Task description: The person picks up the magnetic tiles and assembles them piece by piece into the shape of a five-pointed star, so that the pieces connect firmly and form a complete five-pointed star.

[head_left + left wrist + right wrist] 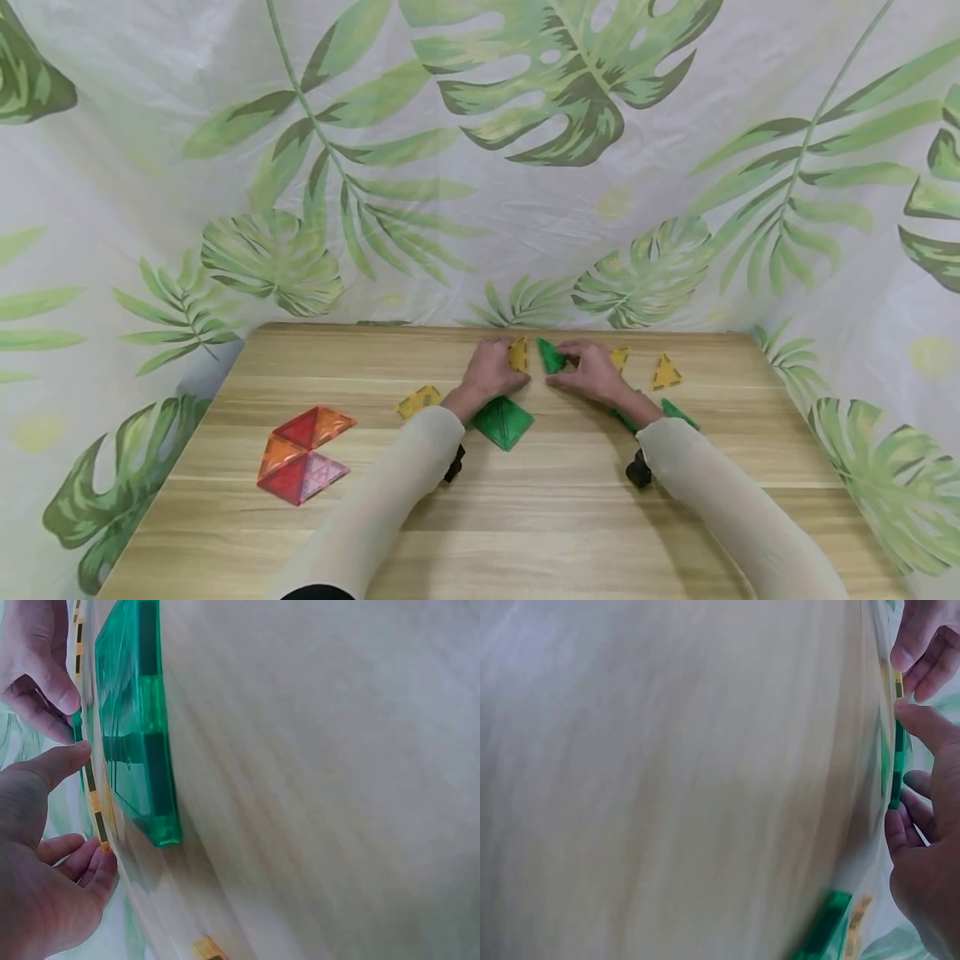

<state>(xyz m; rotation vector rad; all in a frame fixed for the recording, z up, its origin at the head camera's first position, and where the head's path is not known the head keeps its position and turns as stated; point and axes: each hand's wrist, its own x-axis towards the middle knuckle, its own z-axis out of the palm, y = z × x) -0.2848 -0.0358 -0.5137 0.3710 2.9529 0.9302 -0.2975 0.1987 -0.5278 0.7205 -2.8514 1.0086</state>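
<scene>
Near the table's back edge, my left hand (491,371) pinches a yellow triangular magnetic tile (519,354) between thumb and fingertips. Facing it, my right hand (595,372) holds a green triangular magnetic tile (551,356) the same way. In the head view a narrow gap parts the two tiles. Both wrist views show them edge-on: the yellow tile (94,799) in the left, the green tile (897,765) in the right. Just below my left hand lie green tiles (504,423) in a diamond shape, partly covered by the wrist.
Red, orange and pink triangular tiles (300,454) form a partial ring on the left of the wooden table (540,533). Yellow tiles (420,402) lie beside my left forearm. On the right are another yellow triangle (666,372) and a green tile (678,412) partly behind my right forearm.
</scene>
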